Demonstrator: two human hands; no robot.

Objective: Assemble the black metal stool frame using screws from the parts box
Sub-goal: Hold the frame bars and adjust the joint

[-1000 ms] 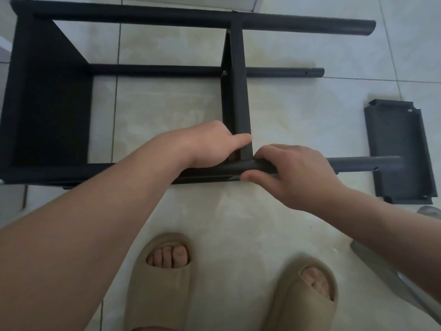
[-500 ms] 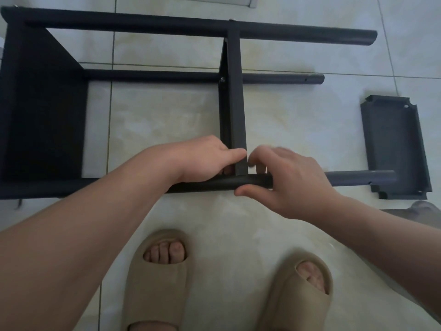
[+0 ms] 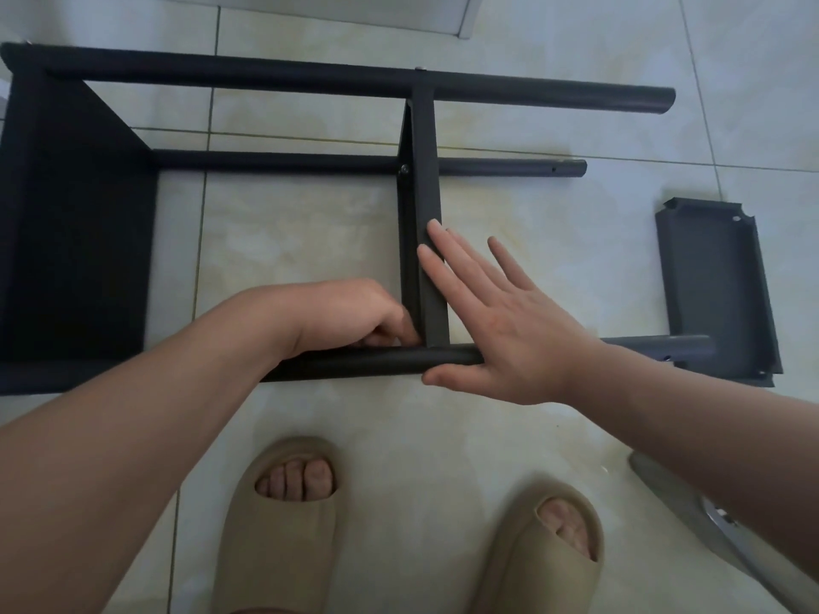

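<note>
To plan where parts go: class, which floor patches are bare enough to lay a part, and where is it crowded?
Bare floor: inside the frame, between dark panel and crossbar; also between crossbar and loose plate. Crowded: the joint on the near tube, under left hand and right hand.

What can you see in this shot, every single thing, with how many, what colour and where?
stool frame: one, black, lying on its side on the floor
crossbar: one, black, centre of frame, between the tubes
screw head: one, dark, where crossbar meets middle tube
loose panel: one, dark grey, on floor at right
grey object: one, lower right, partly behind the arm, unidentifiable
floor tiles: pale cream, underneath everything
slippers: two, beige, bottom
left hand: fingers curled at crossbar's near joint
right hand: flat, fingertips on crossbar
</note>
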